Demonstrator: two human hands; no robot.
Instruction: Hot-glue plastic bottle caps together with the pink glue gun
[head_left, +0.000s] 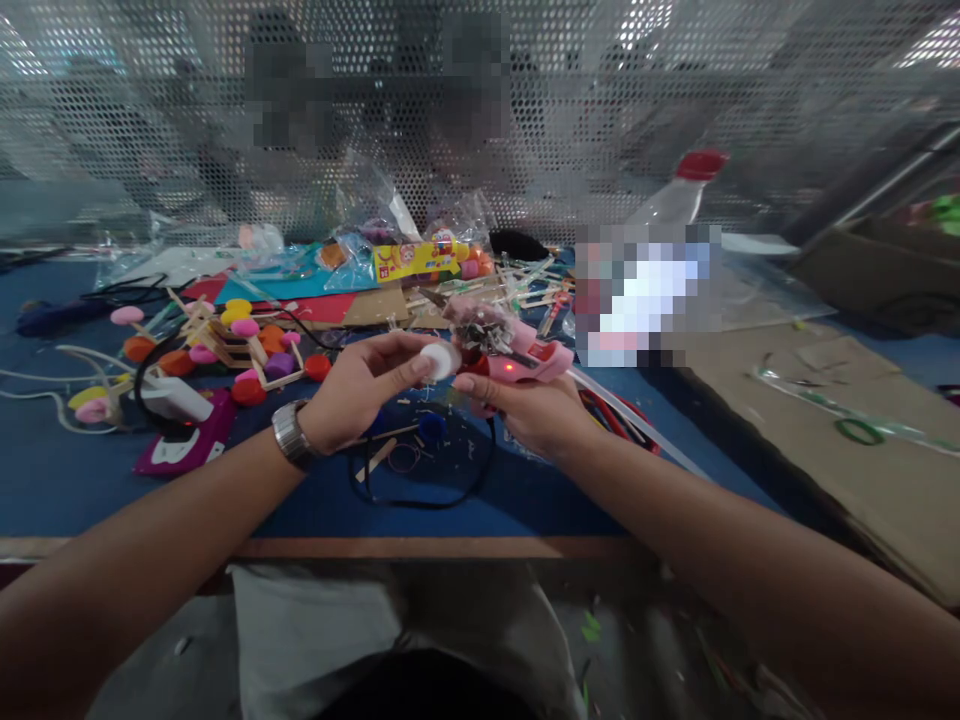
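Between thumb and fingers, my left hand (367, 385) pinches a white bottle cap (439, 361). My right hand (536, 405) is wrapped round a pink glue gun (544, 360) with a small red light glowing on its side. The gun's front end, partly covered by a crumpled silvery wad, sits close beside the cap; I cannot tell if they touch. Below both hands, a black cord (427, 503) curls over the blue table. A blue cap (432, 428) and loose wooden sticks (376, 460) lie inside its loop.
To the left stands a stick model (262, 350) with colourful caps, behind a purple power strip (191, 440) holding a white plug. Coloured sheets (289, 285) and a yellow packet (416, 262) lie at the back. A clear bottle with a red cap (702, 165) and cardboard (810, 440) are on the right.
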